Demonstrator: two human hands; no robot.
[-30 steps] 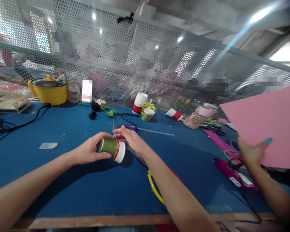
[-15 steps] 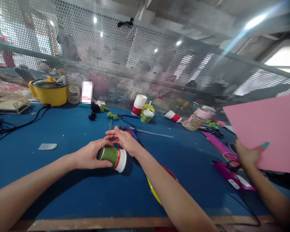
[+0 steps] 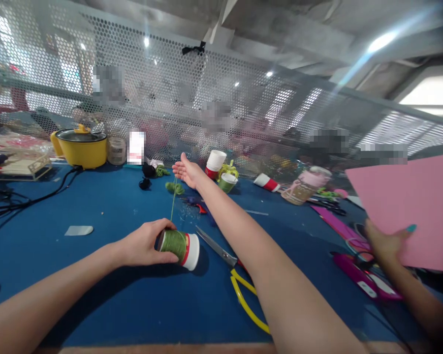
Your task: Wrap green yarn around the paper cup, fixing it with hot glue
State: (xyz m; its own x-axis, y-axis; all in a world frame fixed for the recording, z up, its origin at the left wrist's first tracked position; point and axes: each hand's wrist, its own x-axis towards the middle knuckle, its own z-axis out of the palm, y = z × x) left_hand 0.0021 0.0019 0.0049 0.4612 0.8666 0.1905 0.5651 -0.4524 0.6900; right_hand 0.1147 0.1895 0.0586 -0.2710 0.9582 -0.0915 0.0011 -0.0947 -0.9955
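My left hand (image 3: 147, 243) grips a paper cup (image 3: 194, 252) lying on its side, its fingers and thumb around the end wrapped in green yarn (image 3: 173, 246). The cup's white and red end points right. From the cup a thin yarn strand (image 3: 173, 205) runs up to my right hand (image 3: 187, 173), which is raised above the table with its palm showing and fingers stretched out. The strand passes at or behind those fingers; which one cannot be made out. A small green yarn bundle (image 3: 174, 188) lies below that hand. Scissors with yellow handles (image 3: 243, 295) lie partly under my right forearm.
Toward the back stand a white-red cup (image 3: 217, 160), a green-wrapped cup (image 3: 228, 183) and a yellow pot (image 3: 83, 150). Another cup (image 3: 267, 182) lies on its side. On the right, another person's hand (image 3: 386, 241) holds a pink sheet (image 3: 413, 206) near a purple device (image 3: 365, 280).
My right hand has moved up and away from the cup, and the strand between them is longer. More of the scissors shows. My left hand still holds the cup.
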